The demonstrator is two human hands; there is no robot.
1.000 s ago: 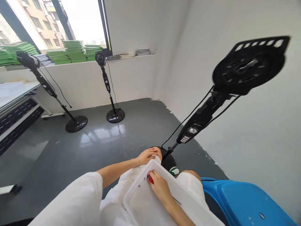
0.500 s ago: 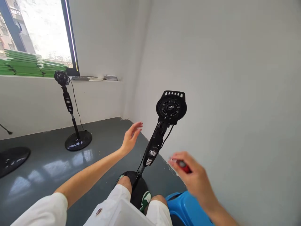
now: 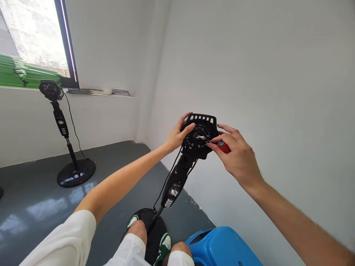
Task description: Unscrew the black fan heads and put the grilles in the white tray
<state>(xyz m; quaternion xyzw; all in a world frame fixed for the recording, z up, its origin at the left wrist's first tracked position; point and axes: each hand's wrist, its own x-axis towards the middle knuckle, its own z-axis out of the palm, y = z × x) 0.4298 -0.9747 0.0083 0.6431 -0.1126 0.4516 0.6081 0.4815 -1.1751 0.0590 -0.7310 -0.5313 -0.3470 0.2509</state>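
Between my knees stands a black pedestal fan [image 3: 174,192] with no blades or grille, its bare motor head [image 3: 202,150] facing me and a metal shaft at the centre. My left hand [image 3: 177,136] is wrapped round the left edge of that head, thumb on the front face. In my right hand [image 3: 237,157] is a red-handled screwdriver [image 3: 224,147], pinched between thumb and fingers. Its front end points at the head's face, close to the shaft; whether the tip touches cannot be made out.
A blue plastic stool or box [image 3: 222,245] sits by my right leg, close to the white wall [image 3: 263,92]. Another bare fan [image 3: 61,122] stands on the grey floor [image 3: 111,195] at left, below a sill with stacked flat sheets [image 3: 94,92] and a green stack [image 3: 27,75].
Both hands have moved in to the motor head. My left hand, formerly free, now grips its edge; my right hand has brought the screwdriver up to its face. The view has shifted slightly right.
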